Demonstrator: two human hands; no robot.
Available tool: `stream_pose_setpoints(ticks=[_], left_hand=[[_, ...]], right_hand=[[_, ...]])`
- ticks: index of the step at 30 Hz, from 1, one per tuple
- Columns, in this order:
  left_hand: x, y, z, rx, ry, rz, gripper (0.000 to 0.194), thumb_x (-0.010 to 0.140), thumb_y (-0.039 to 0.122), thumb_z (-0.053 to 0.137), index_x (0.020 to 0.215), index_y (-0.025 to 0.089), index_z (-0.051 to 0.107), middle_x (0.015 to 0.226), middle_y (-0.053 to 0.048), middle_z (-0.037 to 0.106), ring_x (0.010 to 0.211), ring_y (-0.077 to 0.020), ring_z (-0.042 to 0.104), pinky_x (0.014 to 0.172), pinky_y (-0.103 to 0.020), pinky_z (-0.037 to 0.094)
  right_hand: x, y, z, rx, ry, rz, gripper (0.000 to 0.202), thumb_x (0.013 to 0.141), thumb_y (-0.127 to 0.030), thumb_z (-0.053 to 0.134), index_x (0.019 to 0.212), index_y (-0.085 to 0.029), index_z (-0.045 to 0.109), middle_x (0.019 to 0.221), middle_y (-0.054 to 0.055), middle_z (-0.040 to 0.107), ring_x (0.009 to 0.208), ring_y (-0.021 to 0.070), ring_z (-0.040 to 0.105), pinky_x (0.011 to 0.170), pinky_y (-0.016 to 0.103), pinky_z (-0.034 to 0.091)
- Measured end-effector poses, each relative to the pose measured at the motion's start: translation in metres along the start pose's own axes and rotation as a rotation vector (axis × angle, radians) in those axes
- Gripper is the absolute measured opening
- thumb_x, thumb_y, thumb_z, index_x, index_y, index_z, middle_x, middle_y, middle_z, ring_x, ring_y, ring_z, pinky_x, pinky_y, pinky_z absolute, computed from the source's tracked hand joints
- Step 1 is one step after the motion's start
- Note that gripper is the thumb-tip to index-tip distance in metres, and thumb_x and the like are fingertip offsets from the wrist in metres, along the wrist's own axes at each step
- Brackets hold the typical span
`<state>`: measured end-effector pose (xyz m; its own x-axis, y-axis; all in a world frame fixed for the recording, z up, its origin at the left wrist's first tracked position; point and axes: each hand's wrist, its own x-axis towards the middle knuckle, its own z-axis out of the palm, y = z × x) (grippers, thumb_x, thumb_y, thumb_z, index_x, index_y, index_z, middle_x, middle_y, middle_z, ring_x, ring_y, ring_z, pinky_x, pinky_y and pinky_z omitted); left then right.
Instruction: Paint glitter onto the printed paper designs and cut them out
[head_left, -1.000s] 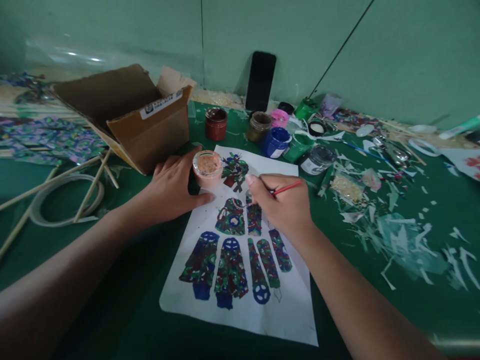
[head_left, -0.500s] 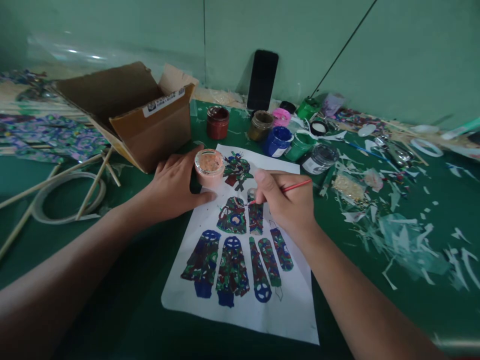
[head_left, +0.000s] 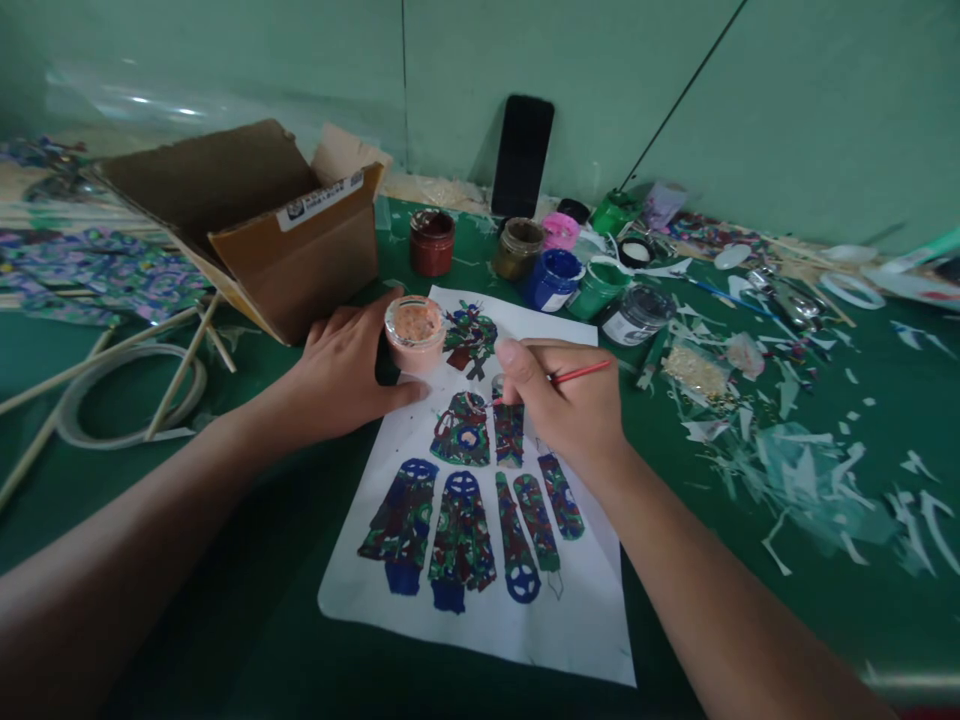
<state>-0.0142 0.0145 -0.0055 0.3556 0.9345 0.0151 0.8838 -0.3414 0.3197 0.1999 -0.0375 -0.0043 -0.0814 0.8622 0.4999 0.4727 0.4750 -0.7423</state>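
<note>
My right hand [head_left: 562,395] pinches a thin red paintbrush [head_left: 581,371], its tip touching or just above the painted shapes near the middle of a white sheet [head_left: 555,630]. Dark blue, green and red patterns fill several cut-out-like figures on the paper. Beside the sheet's upper left edge, my left hand [head_left: 352,375] rests with thumb and fingers spread around an open jar of peach paint [head_left: 415,340]. Its thumb lies by the paper's edge.
An open cardboard box [head_left: 300,270] stands behind my left hand, with a tape roll [head_left: 71,410] and sticks at left. Open paint jars, including a blue one [head_left: 553,280], line the back near a leaning phone [head_left: 523,155]. Plastic scraps [head_left: 810,490] litter the right side.
The whole view has shifted slightly, moving things a little left. Both hands keep nearly the same place, with the brush still in my right hand.
</note>
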Motion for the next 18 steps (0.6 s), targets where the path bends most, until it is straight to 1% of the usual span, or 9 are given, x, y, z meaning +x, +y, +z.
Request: stream_pose_setpoints(ticks=[3,5,9,14,18], left_hand=[[0.0002,-0.001,0.0005,0.005,0.0,0.001,0.101,0.072,0.061,0.062,0.152,0.019,0.017,0.151,-0.014,0.037,0.139,-0.0419,0.028,0.113,-0.054,0.023],[0.0003,-0.0013,0.0006,0.013,-0.001,0.009,0.1,0.073,0.061,0.062,0.152,0.019,0.017,0.151,-0.013,0.037,0.139,-0.041,0.028,0.113,-0.053,0.023],[0.0005,-0.001,0.0006,0.035,-0.007,0.007,0.098,0.074,0.061,0.061,0.151,0.02,0.017,0.151,-0.012,0.037,0.139,-0.0399,0.028,0.113,-0.052,0.024],[0.0009,-0.0016,0.0015,0.024,0.006,0.014,0.099,0.073,0.061,0.062,0.151,0.02,0.017,0.151,-0.014,0.037,0.139,-0.0414,0.029,0.112,-0.054,0.023],[0.0009,-0.0028,0.0025,0.015,0.01,0.016,0.099,0.072,0.062,0.061,0.151,0.021,0.018,0.15,-0.013,0.038,0.138,-0.0413,0.03,0.112,-0.054,0.024]], right_hand=[[0.0005,0.0008,0.0004,-0.024,-0.021,0.005,0.053,0.094,-0.039,0.052,0.044,-0.021,0.052,0.045,-0.002,0.055,0.046,0.0084,0.054,0.051,0.023,0.041],[0.0007,0.0017,0.0004,-0.01,-0.007,-0.001,0.054,0.094,-0.038,0.052,0.043,-0.021,0.051,0.043,-0.003,0.054,0.043,0.0076,0.053,0.049,0.023,0.04],[0.0007,0.0024,0.0007,0.038,0.017,-0.028,0.051,0.094,-0.036,0.053,0.046,-0.02,0.054,0.046,-0.003,0.057,0.046,0.0074,0.056,0.05,0.021,0.041],[0.0008,0.0025,0.0013,-0.027,-0.005,-0.01,0.053,0.094,-0.036,0.053,0.043,-0.02,0.05,0.041,-0.004,0.052,0.041,0.007,0.051,0.047,0.022,0.039],[0.0009,0.0023,0.001,0.02,0.019,-0.027,0.051,0.095,-0.036,0.052,0.045,-0.02,0.052,0.044,-0.003,0.056,0.046,0.0074,0.055,0.05,0.022,0.04]])
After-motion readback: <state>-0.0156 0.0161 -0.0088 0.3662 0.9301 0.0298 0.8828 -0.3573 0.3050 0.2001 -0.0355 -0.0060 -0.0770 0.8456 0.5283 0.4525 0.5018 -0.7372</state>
